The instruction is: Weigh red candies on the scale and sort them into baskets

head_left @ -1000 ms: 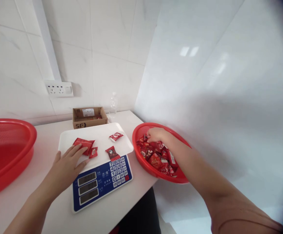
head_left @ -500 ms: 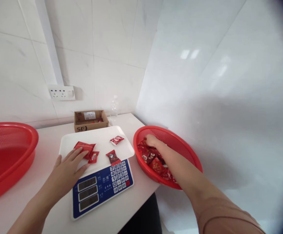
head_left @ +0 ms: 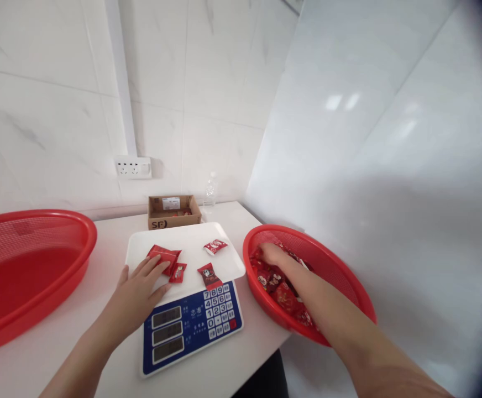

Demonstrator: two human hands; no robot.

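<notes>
A blue-fronted digital scale (head_left: pixel 191 326) with a white weighing tray (head_left: pixel 191 243) sits in the middle of the white counter. Several red candy packets (head_left: pixel 164 257) lie on the tray. My left hand (head_left: pixel 139 287) rests flat on the tray's near left edge, fingers spread, fingertips touching a packet. My right hand (head_left: pixel 272 253) reaches into the red mesh basket (head_left: pixel 340 276) on the right, down among the red candies (head_left: pixel 278 287); its fingers are curled into the pile and what they hold is hidden.
A large red basket (head_left: pixel 25 271) stands at the left. A small cardboard box (head_left: pixel 173 211) and a clear bottle (head_left: pixel 210 189) sit at the back by the tiled wall, under a socket strip (head_left: pixel 133 167). The right basket overhangs the counter's edge.
The view has shifted, so everything sits further right in the frame. My right hand has dug deeper into the candies. My left hand stays on the tray.
</notes>
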